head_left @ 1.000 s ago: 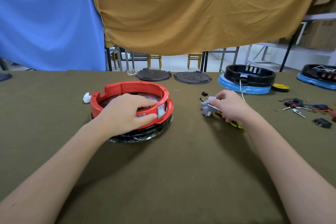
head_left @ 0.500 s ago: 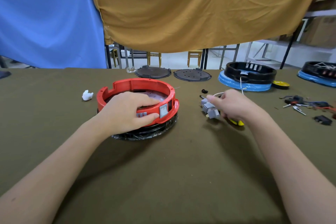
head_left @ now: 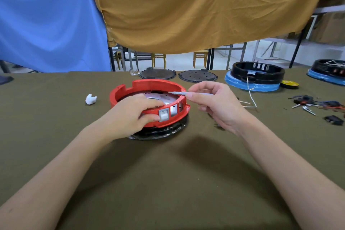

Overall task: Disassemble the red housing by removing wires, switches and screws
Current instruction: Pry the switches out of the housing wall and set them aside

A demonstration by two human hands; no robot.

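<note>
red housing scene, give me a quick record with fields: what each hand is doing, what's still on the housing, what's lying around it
left hand: grips the near rim of the red housing
right hand: pinches a thin screwdriver, tip over the housing
on housing: grey switch in the near wall
under housing: black base
left of housing: white scrap
far right: loose parts on the green table

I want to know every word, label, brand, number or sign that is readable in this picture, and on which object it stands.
No text can be read anywhere in the view.
Rocker switch in the front wall of the red housing: a faint mark on its face, too blurred to read.
Yellow and black disc at the back right of the table: no lettering can be made out.
</note>
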